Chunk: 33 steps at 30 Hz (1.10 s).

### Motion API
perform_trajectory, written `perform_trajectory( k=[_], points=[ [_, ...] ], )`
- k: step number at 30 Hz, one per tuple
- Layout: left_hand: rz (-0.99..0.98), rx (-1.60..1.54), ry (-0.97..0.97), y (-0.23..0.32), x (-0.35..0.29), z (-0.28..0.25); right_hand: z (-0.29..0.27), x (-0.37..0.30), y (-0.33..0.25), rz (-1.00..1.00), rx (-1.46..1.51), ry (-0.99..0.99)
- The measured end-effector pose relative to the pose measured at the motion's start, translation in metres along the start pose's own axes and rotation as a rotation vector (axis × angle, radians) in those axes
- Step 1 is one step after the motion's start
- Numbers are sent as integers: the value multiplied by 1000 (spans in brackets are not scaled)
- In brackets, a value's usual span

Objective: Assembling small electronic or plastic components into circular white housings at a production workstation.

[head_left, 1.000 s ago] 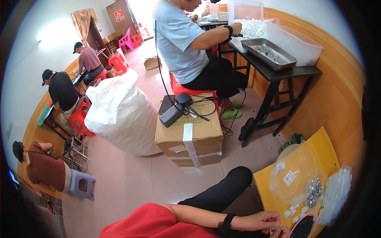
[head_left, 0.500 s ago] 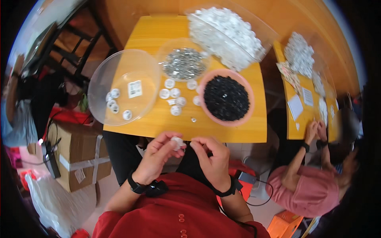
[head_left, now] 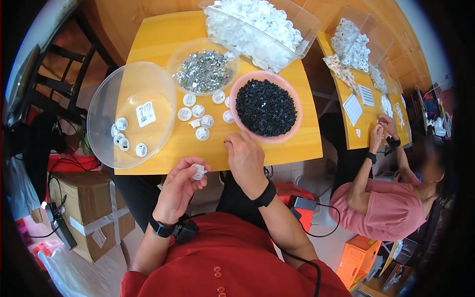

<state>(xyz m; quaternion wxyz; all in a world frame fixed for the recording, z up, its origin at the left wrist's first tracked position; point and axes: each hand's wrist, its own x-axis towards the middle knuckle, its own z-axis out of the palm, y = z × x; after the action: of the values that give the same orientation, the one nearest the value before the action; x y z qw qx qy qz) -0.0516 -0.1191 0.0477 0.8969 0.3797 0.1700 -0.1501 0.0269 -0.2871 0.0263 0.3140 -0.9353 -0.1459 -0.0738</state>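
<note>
My left hand [head_left: 179,190] pinches a white round plastic part [head_left: 199,172] between thumb and fingers, just in front of the table edge. To its right, my right hand [head_left: 246,163] reaches over the near edge of the yellow table [head_left: 292,152], fingertips pinched close to the surface; whatever they hold is hidden. Beyond it stands a pink bowl [head_left: 300,106] heaped with small black pieces [head_left: 267,109]. Several similar white parts [head_left: 207,121] lie left of this bowl. Behind them is a clear bowl [head_left: 170,67] of small metal pieces [head_left: 204,72].
A large clear basin [head_left: 94,106] at the table's left holds several white parts [head_left: 141,149]. A transparent bin [head_left: 309,24] full of white pieces stands at the back. A co-worker in pink [head_left: 378,210] handles something at another table [head_left: 354,138]. A cardboard box [head_left: 81,205] is at lower left.
My right hand has moved forward over the table edge, where a small white piece lay and is now out of sight. My left hand still holds the white part. The view has shifted.
</note>
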Motion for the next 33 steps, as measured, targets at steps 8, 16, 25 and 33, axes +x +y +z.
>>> perform_trajectory(
  k=[8,16,25,33],
  points=[
    [-38,-11,-69,-2,8,6,-19,-9,-7,31,323,-17],
    [24,112,-57,-11,-1,19,-50,-28,-26,181,714,-197],
    [70,151,-36,-10,-10,19,-49,-32,-31,152,915,-260],
    [47,-21,-4,-11,-10,22,-47,-43,-42,-202,380,95]
  ],
)
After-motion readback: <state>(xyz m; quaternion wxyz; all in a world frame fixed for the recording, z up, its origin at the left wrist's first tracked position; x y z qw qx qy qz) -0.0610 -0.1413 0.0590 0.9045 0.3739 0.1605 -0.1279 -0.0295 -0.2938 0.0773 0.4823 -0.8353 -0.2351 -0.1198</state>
